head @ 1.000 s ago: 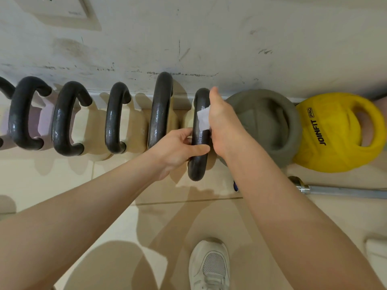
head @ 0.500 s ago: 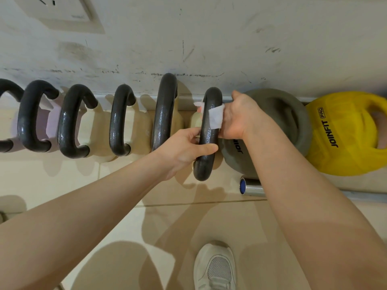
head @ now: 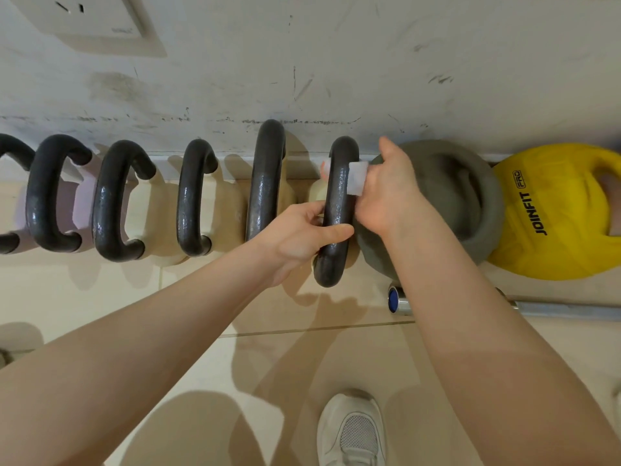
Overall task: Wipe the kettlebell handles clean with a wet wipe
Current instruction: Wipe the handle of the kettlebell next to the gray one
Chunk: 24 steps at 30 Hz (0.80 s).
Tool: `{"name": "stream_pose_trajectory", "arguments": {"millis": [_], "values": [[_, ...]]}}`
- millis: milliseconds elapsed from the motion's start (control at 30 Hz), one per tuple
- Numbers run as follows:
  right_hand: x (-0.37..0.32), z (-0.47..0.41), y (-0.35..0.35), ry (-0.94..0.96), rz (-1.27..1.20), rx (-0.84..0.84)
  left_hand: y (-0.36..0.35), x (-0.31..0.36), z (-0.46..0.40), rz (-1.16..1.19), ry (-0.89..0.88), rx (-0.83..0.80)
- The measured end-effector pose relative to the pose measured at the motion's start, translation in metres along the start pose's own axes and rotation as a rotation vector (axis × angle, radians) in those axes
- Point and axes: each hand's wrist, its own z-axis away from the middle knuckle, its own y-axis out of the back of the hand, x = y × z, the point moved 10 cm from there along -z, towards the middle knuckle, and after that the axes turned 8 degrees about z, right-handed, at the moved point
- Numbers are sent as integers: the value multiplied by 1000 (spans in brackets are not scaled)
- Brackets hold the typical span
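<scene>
Mid-wipe on the rightmost black kettlebell handle (head: 337, 210): right hand (head: 389, 190) grips the wet wipe (head: 357, 178) wrapped round the handle's far half, left hand (head: 302, 237) clenched round the near half just below it, steadying. Next move likely calls for sliding the wipe toward the left hand, which must shift clear. Right fingertips and most of the wipe hidden behind the handle; kettlebell body mostly covered.

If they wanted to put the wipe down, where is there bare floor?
Bare beige floor tile lies in front of the row of black kettlebell handles, left of the white shoe. Along the wall it is crowded: kettlebells, grey weight, yellow weight, steel bar.
</scene>
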Motion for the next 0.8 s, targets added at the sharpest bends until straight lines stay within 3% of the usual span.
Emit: {"name": "stream_pose_trajectory", "arguments": {"millis": [100,267,400,600,667,800], "values": [[10,6,2,65,203,32,-1,1,1,42,-4,7],[-1,0,0,66,136,1,0,7,-3,68,-9,49],[13,5,11,105,237,33,6,14,-11,25,-6,103],[-9,11,16,308,213,-7,0,19,-19,-4,-36,139],[-2,10,11,389,356,6,-1,19,-18,2,-50,160],[34,43,10,704,563,123,-3,28,4,-317,-223,169]]}}
